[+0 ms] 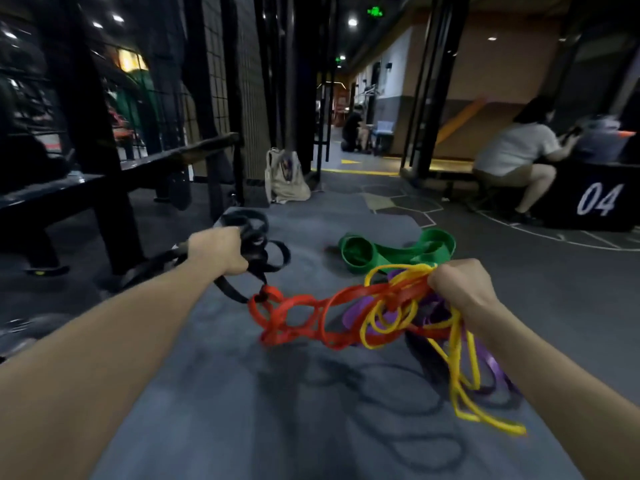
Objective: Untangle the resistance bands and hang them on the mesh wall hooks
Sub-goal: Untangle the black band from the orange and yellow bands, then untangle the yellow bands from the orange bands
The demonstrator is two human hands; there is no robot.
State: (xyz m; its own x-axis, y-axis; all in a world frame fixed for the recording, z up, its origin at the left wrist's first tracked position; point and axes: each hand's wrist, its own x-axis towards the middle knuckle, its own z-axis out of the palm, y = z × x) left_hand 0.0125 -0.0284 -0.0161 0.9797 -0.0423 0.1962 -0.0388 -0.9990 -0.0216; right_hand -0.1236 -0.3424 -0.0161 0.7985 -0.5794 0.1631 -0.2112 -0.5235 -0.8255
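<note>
1. Bench (pixel 145 168): dark, long, far left, running alongside the mesh wall (pixel 218 64), a black grid panel standing behind it.
2. Black band (pixel 256 247): flat dark loops, bunched, held off the floor at left centre; one strand trails down to the red band.
3. Left hand (pixel 218 251): fingers curled round the black band's loops, clamped on them.
4. Tote bag (pixel 285 178): beige, upright on the floor, far centre, against a dark post.
5. Red band (pixel 294 317): orange-red, twisted into several loops, stretched in the air between the two hands, knotted to the black band at its left end.
6. Green band (pixel 391 251): wide, folded, lying on the grey floor beyond the tangle, apart from both hands.
7. Yellow band (pixel 460 368): thin, many loops, wound through the red, long ends hanging down at near right.
8. Purple band (pixel 360 313): partly hidden behind the red and yellow.
9. Right hand (pixel 460 285): fist closed round the yellow, red and purple bunch.
10. Seated person (pixel 512 161): far right, beside a black box (pixel 588 199) marked 04.
</note>
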